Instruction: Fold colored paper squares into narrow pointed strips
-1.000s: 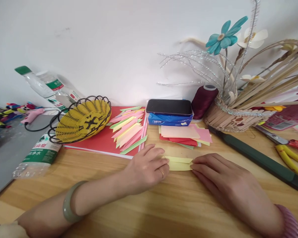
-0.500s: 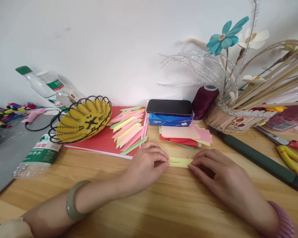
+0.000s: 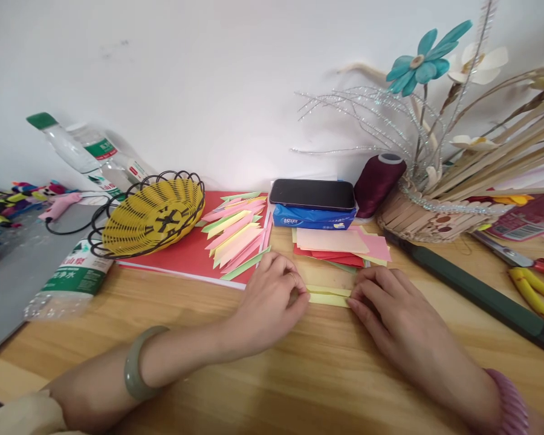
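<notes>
A narrow yellow paper (image 3: 330, 296) with a lengthwise fold lies low over the wooden table, stretched between my hands. My left hand (image 3: 274, 302) pinches its left end between thumb and fingers. At its right end, my right hand (image 3: 396, 308) pinches it the same way. Just behind it sits a stack of pink, red and yellow paper pieces (image 3: 330, 240). Folded pink, green and yellow strips (image 3: 236, 232) lie in a row on red paper (image 3: 167, 263), behind my left hand.
A phone (image 3: 312, 193) rests on a blue tissue pack (image 3: 314, 217). Left are a yellow basket (image 3: 156, 217), plastic bottles (image 3: 79, 272) and a pink glue gun (image 3: 60, 206). Right stand a maroon thread spool (image 3: 378, 184) and flower basket (image 3: 439, 214), near a dark green tool (image 3: 476, 290) and scissors (image 3: 532, 290).
The yellow paper's two long edges show farther apart, with the fold more open. Both hands keep their pinch. The whole view has shifted slightly.
</notes>
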`<move>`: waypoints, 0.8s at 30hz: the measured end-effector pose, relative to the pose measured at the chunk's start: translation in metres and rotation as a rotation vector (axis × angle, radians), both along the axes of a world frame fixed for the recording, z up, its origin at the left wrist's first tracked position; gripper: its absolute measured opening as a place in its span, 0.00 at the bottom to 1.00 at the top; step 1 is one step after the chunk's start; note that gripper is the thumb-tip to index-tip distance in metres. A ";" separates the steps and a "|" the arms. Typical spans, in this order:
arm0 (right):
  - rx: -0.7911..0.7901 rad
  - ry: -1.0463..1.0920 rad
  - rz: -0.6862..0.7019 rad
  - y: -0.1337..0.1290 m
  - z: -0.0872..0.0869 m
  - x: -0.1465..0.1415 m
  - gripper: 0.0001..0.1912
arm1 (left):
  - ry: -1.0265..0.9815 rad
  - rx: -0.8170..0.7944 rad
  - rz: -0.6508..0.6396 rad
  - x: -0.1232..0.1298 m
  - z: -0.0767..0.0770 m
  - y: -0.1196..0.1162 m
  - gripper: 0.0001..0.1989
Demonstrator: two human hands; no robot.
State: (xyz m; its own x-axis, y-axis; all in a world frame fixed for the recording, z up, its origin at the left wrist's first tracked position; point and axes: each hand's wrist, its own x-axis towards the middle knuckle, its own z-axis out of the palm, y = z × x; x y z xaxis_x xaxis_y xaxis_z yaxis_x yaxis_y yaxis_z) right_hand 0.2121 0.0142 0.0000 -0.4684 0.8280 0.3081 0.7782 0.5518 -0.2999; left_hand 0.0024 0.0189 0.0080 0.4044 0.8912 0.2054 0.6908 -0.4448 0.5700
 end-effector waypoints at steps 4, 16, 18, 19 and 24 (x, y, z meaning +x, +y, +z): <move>0.004 -0.040 -0.005 0.001 -0.004 0.002 0.10 | 0.022 -0.043 0.027 0.001 0.002 0.000 0.04; 0.276 -0.245 0.385 -0.004 0.006 0.000 0.20 | -0.010 0.127 -0.150 -0.015 -0.007 0.004 0.06; 0.283 -0.269 0.388 -0.004 0.006 0.000 0.20 | -0.027 0.176 -0.210 -0.019 -0.010 0.006 0.04; 0.289 -0.282 0.386 -0.004 0.005 0.000 0.21 | -0.034 0.200 -0.229 -0.021 -0.011 0.007 0.05; 0.340 -0.332 0.396 -0.006 0.006 0.000 0.21 | -0.027 0.316 -0.309 -0.024 -0.010 0.008 0.08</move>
